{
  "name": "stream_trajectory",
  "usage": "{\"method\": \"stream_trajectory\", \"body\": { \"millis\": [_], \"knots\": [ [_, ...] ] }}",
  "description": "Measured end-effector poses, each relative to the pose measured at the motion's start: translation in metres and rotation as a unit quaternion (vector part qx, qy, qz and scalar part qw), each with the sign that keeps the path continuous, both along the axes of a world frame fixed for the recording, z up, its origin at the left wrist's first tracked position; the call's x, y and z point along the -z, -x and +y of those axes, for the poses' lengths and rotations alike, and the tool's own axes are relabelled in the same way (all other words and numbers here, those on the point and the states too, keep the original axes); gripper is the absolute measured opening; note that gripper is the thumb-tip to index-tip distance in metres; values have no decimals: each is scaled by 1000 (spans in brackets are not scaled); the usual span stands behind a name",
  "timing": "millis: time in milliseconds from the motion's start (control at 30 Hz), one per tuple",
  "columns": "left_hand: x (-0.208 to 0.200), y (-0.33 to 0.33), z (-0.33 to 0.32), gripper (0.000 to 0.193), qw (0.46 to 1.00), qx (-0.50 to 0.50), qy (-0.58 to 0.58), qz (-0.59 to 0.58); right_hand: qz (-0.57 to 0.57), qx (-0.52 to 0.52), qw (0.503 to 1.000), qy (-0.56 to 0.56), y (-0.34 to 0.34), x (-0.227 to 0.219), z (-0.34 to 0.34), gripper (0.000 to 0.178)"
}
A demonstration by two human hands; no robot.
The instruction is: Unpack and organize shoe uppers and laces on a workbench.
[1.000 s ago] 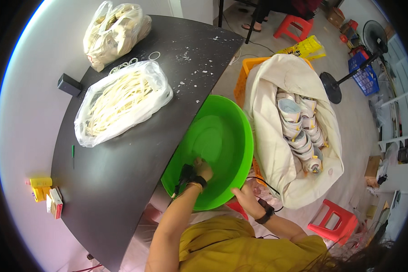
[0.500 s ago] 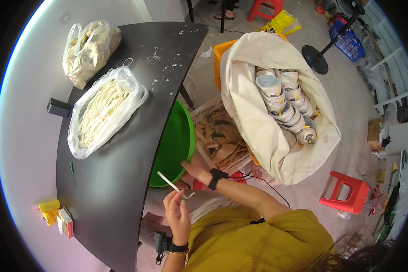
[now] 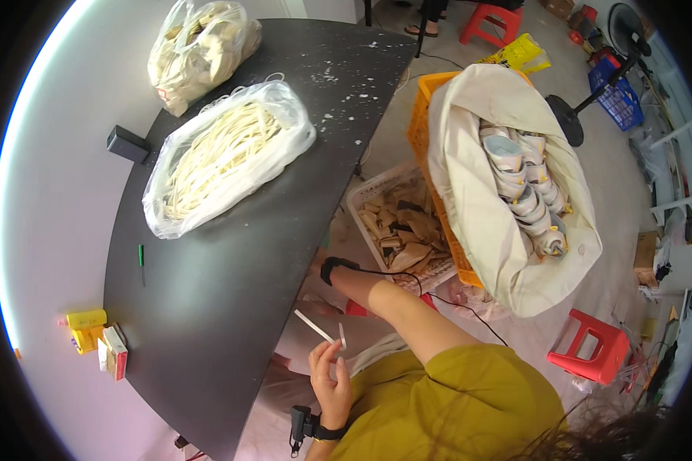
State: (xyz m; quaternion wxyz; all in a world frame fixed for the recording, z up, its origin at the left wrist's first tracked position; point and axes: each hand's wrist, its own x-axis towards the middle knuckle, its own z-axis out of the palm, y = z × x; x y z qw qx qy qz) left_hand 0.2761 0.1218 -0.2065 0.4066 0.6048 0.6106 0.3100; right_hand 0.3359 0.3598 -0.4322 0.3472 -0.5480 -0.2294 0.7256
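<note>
My left hand (image 3: 332, 388) is at the table's near edge, thumb and fingers closed on a thin white strip (image 3: 313, 325) that is bent over, with its two ends sticking up. My right arm reaches forward beside the black table (image 3: 200, 330). Most of my right hand (image 3: 317, 265) is hidden past the table's edge, so its fingers do not show. On the table lies an open clear plastic bag (image 3: 288, 104) full of long cream-coloured strips (image 3: 223, 157). Behind it stands a tied plastic bag (image 3: 200, 58) of pale pieces.
Right of the table, a white basket (image 3: 355, 201) holds tan scraps. Beside it an orange crate (image 3: 420, 127) bears a cream cloth sack (image 3: 469, 207) with stacked grey-white cup-shaped pieces (image 3: 526, 192). A red stool (image 3: 603, 346), a standing fan (image 3: 565, 119) and a black cable (image 3: 469, 311) are also around.
My right hand has gone forward, in past the table's edge. The green tub is out of sight now. My left hand still holds the strip. The whole view has shifted.
</note>
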Motion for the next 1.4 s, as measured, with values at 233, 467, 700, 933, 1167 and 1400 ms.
{"method": "stream_trajectory", "body": {
  "millis": [233, 467, 700, 933, 1167, 1400],
  "knots": [
    [-10, 25, -4, 34, 1000, -25, -1, -10, -51, -41, 997, -33, 3, 24, 24, 25],
    [-14, 40, 6, 30, 998, 23, -11, -62, -95, -43, 994, -43, -8, 40, 29, 24],
    [-19, 71, 0, 39, 987, -16, 43, -156, -72, -38, 994, -77, -8, 32, 8, 22],
    [-75, 84, 28, 12, 943, -202, -54, -259, -185, -64, 936, -292, -95, 26, -68, 20],
    [-80, 101, 113, 35, 910, -146, -55, -383, 27, 99, 992, -75, -134, -76, -162, 14],
    [-58, 122, 26, 52, 983, -123, -138, -20, -144, -198, 906, -345, -90, -172, -225, 20]
  ]
}}
